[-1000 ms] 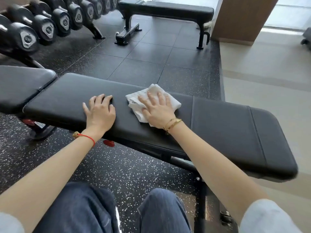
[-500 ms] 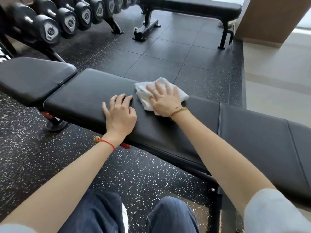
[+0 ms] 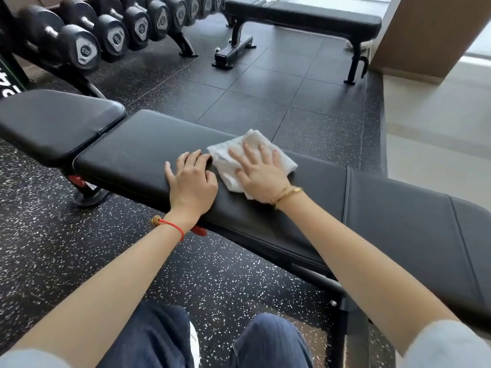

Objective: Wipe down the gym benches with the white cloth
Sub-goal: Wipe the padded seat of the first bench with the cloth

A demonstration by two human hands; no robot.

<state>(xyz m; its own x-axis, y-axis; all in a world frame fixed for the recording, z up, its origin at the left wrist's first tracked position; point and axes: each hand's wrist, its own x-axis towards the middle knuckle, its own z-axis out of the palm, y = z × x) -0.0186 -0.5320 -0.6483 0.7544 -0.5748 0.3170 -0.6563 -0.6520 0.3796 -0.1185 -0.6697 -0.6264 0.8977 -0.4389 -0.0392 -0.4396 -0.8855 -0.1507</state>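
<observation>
Mid-wipe: your right hand [image 3: 261, 172] pressed the white cloth [image 3: 233, 155] flat, fingers straight, on the near bench's surface [image 3: 138, 144]. Left hand [image 3: 192, 179] rested open beside it. Far bench [image 3: 305, 17] looked untouched.

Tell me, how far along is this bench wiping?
Nothing shows as finished; the black padding looks the same everywhere. In hand: the right hand presses the white cloth flat on the near bench, mid-pad, while the left hand rests on the pad beside it. Left: probably the separate seat pad, and the far bench, where no cloth is.
</observation>
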